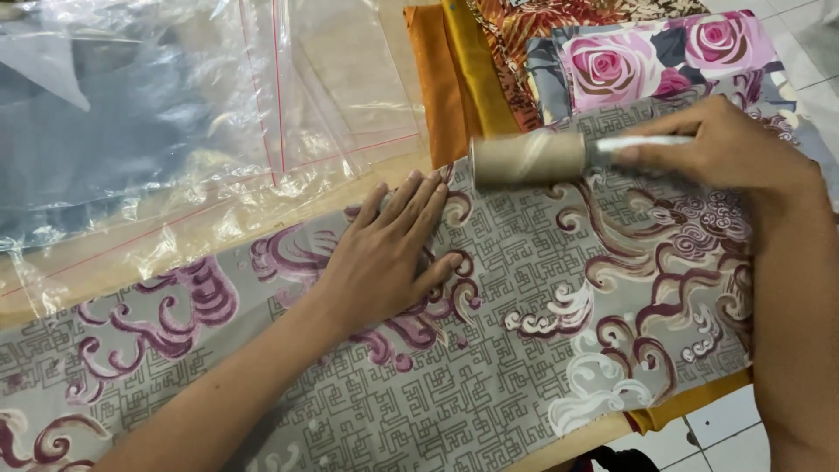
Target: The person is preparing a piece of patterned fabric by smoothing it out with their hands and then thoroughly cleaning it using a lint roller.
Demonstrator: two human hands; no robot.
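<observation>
Both hands are at work on a folded grey cloth printed with a maze-like line pattern and purple, maroon and cream swirls [489, 350], which lies flat along the near edge of the wooden counter [218, 218]. Nearest the viewer, the left hand [389, 258] rests open, palm down and fingers spread, pressing on the cloth near its middle. A little further off, the right hand [725, 149] is closed around the pale slim handle of a lint roller with a tan, paper-coloured drum [529, 157]; the drum sits on the cloth's far edge, just beyond the left fingertips.

I judge the cloth to be light, thin and soft: it drapes smoothly and would likely bunch or slide under the roller unless pinned, which the flat palm seems to do. It is best held by pressing flat rather than pinching. The roller looks light and stiff, its drum probably tacky, so the handle is the place to grip, as the right hand does.

Under the grey cloth's near right corner a mustard-yellow layer shows. Beyond the roller lie more folded fabrics: an orange cloth [437, 79], a leaf-patterned piece in orange and brown [542, 26] and a grey cloth with large pink roses [647, 57]. To the far left, clear plastic bags with red seal lines [175, 114] are spread over the counter.
</observation>
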